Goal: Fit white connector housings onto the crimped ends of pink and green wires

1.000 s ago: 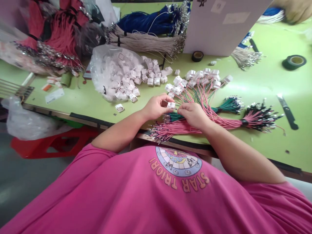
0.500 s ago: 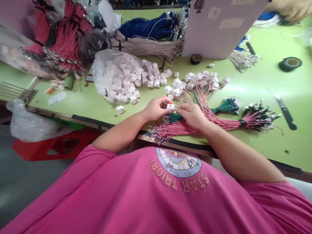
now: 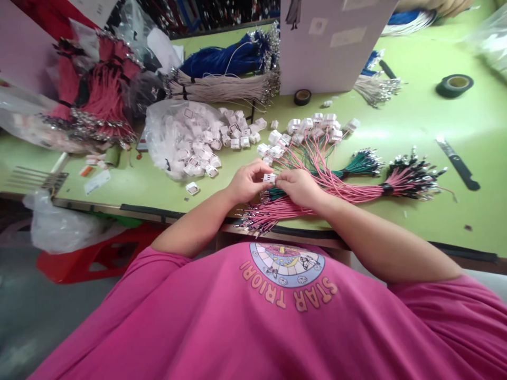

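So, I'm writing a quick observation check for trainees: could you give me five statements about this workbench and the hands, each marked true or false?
1. The left hand holds a white connector. True.
2. The right hand is well away from that connector. False: it is pinched at the connector's right end.
3. The blue wires lie beyond the white wires. True.
4. The black-handled knife lies left of the pink wires in the picture. False: it lies to their right.
5. The larger tape roll is right of the smaller tape roll in the picture. True.
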`<state>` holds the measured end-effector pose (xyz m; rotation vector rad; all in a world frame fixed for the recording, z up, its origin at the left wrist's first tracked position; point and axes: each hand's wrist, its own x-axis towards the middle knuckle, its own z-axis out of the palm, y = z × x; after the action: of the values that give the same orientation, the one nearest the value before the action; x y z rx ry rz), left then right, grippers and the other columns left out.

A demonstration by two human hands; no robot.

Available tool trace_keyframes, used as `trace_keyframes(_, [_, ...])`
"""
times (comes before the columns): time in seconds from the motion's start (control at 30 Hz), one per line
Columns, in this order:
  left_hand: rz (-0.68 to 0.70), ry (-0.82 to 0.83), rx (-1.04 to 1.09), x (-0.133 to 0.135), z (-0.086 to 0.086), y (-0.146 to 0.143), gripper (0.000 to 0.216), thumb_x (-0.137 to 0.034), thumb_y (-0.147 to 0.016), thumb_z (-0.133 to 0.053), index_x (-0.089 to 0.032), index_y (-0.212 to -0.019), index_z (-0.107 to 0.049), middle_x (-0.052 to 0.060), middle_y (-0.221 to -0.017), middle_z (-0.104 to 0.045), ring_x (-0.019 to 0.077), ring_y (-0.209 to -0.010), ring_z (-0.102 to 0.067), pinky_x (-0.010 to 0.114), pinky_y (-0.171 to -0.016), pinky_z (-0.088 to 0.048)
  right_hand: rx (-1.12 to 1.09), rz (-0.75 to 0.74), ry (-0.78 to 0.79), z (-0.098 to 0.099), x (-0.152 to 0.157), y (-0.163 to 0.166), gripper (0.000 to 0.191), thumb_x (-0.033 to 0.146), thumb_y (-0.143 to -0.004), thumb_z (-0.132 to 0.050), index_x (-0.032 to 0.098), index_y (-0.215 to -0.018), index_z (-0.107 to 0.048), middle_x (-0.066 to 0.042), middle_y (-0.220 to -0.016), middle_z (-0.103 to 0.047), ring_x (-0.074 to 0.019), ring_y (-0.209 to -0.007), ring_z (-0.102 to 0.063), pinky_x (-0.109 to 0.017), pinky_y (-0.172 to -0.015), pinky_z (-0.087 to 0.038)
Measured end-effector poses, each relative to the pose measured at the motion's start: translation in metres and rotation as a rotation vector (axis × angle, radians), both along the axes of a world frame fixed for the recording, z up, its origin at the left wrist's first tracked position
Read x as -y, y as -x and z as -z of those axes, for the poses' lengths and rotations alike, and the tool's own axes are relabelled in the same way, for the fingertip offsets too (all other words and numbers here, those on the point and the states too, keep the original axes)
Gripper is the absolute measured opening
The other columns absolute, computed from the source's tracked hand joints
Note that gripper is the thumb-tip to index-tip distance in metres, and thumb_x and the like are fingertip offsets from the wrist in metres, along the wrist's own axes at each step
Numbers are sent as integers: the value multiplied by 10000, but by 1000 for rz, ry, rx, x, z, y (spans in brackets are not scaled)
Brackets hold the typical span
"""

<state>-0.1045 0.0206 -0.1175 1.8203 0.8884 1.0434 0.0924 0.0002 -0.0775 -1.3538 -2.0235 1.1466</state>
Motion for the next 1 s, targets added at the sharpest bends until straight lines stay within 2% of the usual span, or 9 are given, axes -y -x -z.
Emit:
trace_keyframes(0.17, [-80,42,-182,1,-14,-1,441,-537,-741,-783,-174,-970,-676,39,-936,-615,133,-798,-612,273,-721,-517,293,-76,-180,-4,-2,-5,280,237,-960,-429,162,-841,-671,-52,-784,-661,-163,-720,-548,-289,-690,-368])
trace_keyframes(0.3, [-204,28,-338,-19,-30,-1,251,-287,-812,-739,-186,-1021,-645,53,-1065,-621,119,-804,-613,263,-726,-533,481,-52,-524,-9,4,-10,354,206,-1001,-338,125,-1086,-672,-155,-1081,-696,-236,-922,-592,-336,-766,-408])
trace_keyframes(0.37, [-261,-26,-403,-34,-32,-4,226,-181,-813,-707,-184,-1028,-637,57,-1081,-619,131,-846,-618,276,-767,-543,514,-130,-646,-7,9,-8,369,154,-989,-322,128,-1119,-667,-167,-1167,-677,-255,-1030,-584,-347,-816,-424])
trace_keyframes(0.53, [-259,-213,-486,-72,-19,-23,263,-103,-827,-662,-171,-1080,-642,84,-1121,-621,190,-1043,-615,345,-950,-525,686,-345,-470,3,3,-2,326,162,-968,-368,128,-987,-692,-146,-1036,-715,-253,-919,-644,-353,-777,-438])
trace_keyframes(0.63, [-159,-160,-510,-93,-17,-28,316,-121,-808,-692,-179,-1119,-671,96,-1179,-605,194,-1045,-622,354,-953,-527,646,-395,-315,4,-11,-7,310,281,-981,-412,166,-960,-699,-115,-1061,-738,-251,-918,-668,-347,-757,-433])
trace_keyframes(0.73, [-67,-55,-557,-120,-30,-15,443,-226,-760,-773,-209,-1193,-681,110,-1303,-569,190,-988,-640,360,-914,-536,582,-417,-266,4,-19,-13,298,307,-971,-432,186,-931,-702,-94,-1066,-747,-243,-943,-674,-333,-755,-424])
trace_keyframes(0.8, [-167,-57,-596,-143,-43,5,493,-329,-780,-757,-219,-1252,-662,113,-1330,-573,212,-1021,-637,384,-944,-519,569,-412,-276,6,-20,-14,301,300,-967,-430,185,-918,-704,-97,-1051,-748,-241,-937,-675,-330,-753,-419])
trace_keyframes(0.9, [-490,-71,-765,-182,-56,38,495,-471,-862,-629,-195,-1272,-664,148,-1297,-598,281,-1195,-574,447,-1074,-430,565,-402,-292,11,-19,-13,291,287,-956,-438,187,-909,-708,-98,-1033,-747,-239,-916,-676,-326,-743,-413])
trace_keyframes(1.0, [-546,33,-944,-218,-51,56,609,-616,-832,-590,-239,-1305,-653,158,-1329,-575,327,-1252,-532,505,-1100,-381,558,-397,-298,12,-18,-12,286,276,-954,-445,185,-905,-711,-103,-1031,-747,-235,-914,-673,-324,-745,-411])
